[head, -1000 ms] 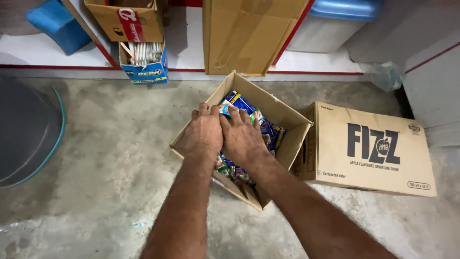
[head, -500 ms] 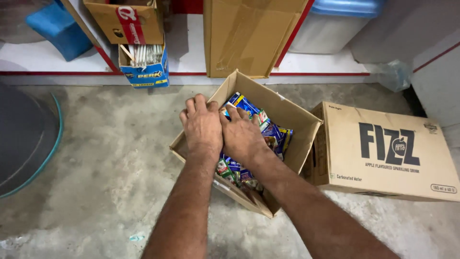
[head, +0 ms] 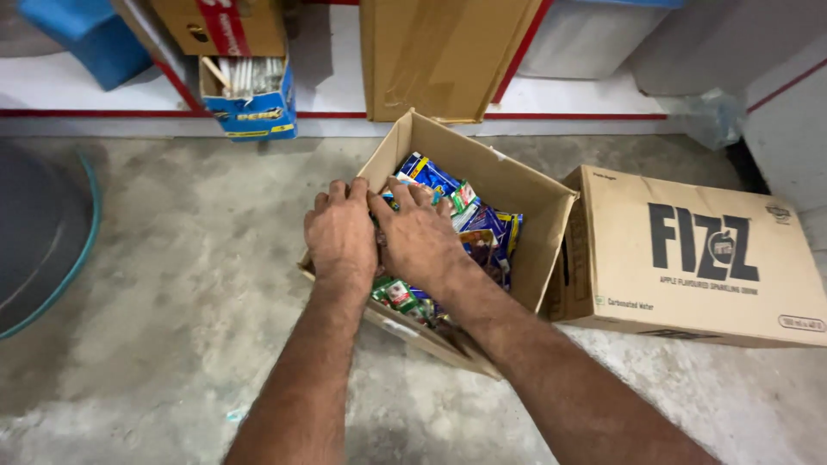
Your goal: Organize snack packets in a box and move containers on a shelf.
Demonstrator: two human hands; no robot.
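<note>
Fingers of both hands are curled down, pressing on the packets; can't tell if they're actually gripping any. The open cardboard box point(head: 525, 232) sits on the concrete floor point(head: 189, 284), full of colourful packets point(head: 482, 232). Left hand point(head: 340, 232) and right hand point(head: 418, 237) sit side by side inside. Looks like nothing's out yet.
</note>
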